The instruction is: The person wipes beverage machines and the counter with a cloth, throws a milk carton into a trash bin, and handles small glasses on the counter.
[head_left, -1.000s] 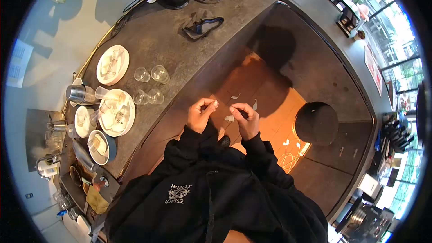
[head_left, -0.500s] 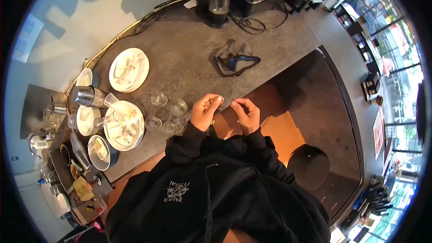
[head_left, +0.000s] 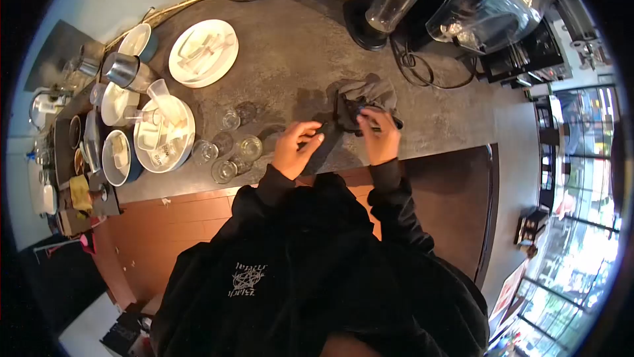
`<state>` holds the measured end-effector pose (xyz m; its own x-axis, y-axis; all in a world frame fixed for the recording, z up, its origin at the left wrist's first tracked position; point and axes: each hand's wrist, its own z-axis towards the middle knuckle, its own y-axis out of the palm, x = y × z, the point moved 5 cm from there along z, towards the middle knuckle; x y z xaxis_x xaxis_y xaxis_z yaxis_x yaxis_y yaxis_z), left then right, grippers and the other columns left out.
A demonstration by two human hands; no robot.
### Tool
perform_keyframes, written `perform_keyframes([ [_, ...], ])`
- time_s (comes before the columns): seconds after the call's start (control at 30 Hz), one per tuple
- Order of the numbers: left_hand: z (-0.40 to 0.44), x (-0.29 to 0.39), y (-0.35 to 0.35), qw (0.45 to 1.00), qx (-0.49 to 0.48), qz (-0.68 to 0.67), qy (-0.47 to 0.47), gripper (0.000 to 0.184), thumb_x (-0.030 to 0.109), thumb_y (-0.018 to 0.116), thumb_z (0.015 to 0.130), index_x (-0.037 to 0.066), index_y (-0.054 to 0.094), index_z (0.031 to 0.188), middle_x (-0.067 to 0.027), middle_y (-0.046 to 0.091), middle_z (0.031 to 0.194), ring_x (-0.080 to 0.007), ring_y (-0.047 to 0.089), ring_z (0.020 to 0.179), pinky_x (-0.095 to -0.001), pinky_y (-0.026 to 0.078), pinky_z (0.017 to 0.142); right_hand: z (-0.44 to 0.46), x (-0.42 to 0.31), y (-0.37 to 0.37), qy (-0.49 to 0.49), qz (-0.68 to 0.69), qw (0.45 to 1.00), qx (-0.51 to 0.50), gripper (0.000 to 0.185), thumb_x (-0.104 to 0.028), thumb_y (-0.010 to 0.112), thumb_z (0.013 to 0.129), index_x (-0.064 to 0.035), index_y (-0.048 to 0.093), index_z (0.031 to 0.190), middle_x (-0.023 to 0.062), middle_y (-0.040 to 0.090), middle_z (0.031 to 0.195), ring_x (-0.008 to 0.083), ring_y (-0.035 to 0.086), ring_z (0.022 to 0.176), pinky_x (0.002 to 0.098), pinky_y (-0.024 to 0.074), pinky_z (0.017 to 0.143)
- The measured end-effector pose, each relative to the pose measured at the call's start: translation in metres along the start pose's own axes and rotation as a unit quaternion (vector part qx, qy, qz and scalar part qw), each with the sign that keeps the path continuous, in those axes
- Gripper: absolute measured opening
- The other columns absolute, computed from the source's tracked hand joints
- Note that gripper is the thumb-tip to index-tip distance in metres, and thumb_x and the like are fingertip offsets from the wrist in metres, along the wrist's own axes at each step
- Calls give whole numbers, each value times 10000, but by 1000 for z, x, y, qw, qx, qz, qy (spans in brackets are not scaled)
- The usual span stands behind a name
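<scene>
My left hand (head_left: pixel 297 150) is over the dark counter (head_left: pixel 284 46), thumb and fingers apart and slightly curled. A tiny dark speck shows by its fingertips; I cannot make out what it is. To its left stand several small clear glasses (head_left: pixel 250 147). My right hand (head_left: pixel 382 138) reaches onto a crumpled dark cloth (head_left: pixel 376 91) with a black strap-like loop (head_left: pixel 348 111) on it. Its thumb and fingertips come together at the black strap, and the hand partly covers it.
Left on the counter are a white plate (head_left: pixel 228 68) of clear plastic pieces, a bowl (head_left: pixel 187 150) of measuring cups, smaller bowls (head_left: pixel 129 169) and a metal cup (head_left: pixel 121 70). Black machines (head_left: pixel 362 17) with cables stand at the back right. The counter's front edge runs below my hands.
My hands, close together in front of me before, have moved apart. The right one has reached forward and right onto the strap and cloth. The view has turned and shifted.
</scene>
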<state>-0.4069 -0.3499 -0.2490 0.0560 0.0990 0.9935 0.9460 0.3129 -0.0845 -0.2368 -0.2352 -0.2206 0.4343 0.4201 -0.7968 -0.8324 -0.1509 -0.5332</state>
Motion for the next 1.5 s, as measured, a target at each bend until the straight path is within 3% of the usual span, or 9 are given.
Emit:
perform_keyframes([
  [0.13,23,10,47,969,-72,204,123,466,282,590,908,138,461,1332,-86,363,1427,-323,343,1310,-442,354,1039,29,51,-28,-67,-171,981,-70,479,-240,746,768,-141,581,1207,137,423,1369,366,390,1259,480,400,956],
  [0.4,58,-18,105,871,-36,458,171,499,283,503,945,132,363,1400,-73,254,1490,-314,208,1379,-478,282,1083,24,97,-16,-166,-265,931,-186,759,-557,671,742,-150,449,1343,150,121,1521,399,106,1389,582,123,1090],
  [0.53,51,-13,97,909,-32,380,170,328,207,538,923,69,556,1221,-118,449,1367,-314,353,1315,-420,406,996,34,58,-8,-215,-243,916,-237,652,-383,678,764,22,483,1236,175,156,1506,393,140,1382,579,109,1092],
  [0.7,32,-13,58,969,-68,232,59,290,116,584,882,39,569,1161,-155,527,1272,-362,412,1262,-428,401,985,16,60,0,-320,-230,878,-273,639,-397,685,758,-141,476,1304,122,292,1465,363,265,1338,540,210,1058],
  [0.77,20,-9,45,923,19,365,118,304,102,602,859,37,573,1155,-158,518,1280,-367,417,1254,-421,389,1002,22,63,-12,-323,-224,878,-271,620,-396,677,769,-163,478,1307,114,328,1447,359,302,1317,536,236,1042],
  [0.83,9,-17,34,924,26,368,102,321,97,620,841,45,572,1155,-151,485,1317,-382,398,1262,-441,353,1034,35,81,-28,-73,-309,887,-335,599,-417,661,793,-150,484,1298,119,381,1410,377,337,1286,551,253,1012],
  [0.93,-1,-31,19,901,77,422,68,409,125,617,849,81,522,1244,-133,387,1411,-393,309,1319,-487,282,1072,39,91,-43,-198,-300,930,-73,590,-451,653,799,-137,504,1276,116,379,1416,396,315,1300,558,240,1027],
  [1.23,-14,-43,11,840,127,521,-79,653,392,517,910,87,275,1435,-132,143,1527,-407,88,1395,-594,98,1083,9,26,53,-271,-229,879,-319,444,-421,520,901,-239,495,1305,110,246,1491,421,192,1357,588,199,1066],
  [1.5,-11,-39,14,819,103,559,-73,686,471,445,919,61,263,1437,-168,158,1514,-443,115,1376,-617,95,1067,157,43,157,-310,-267,896,-171,483,-336,519,909,-78,460,1313,114,299,1463,401,255,1336,498,238,1078],
])
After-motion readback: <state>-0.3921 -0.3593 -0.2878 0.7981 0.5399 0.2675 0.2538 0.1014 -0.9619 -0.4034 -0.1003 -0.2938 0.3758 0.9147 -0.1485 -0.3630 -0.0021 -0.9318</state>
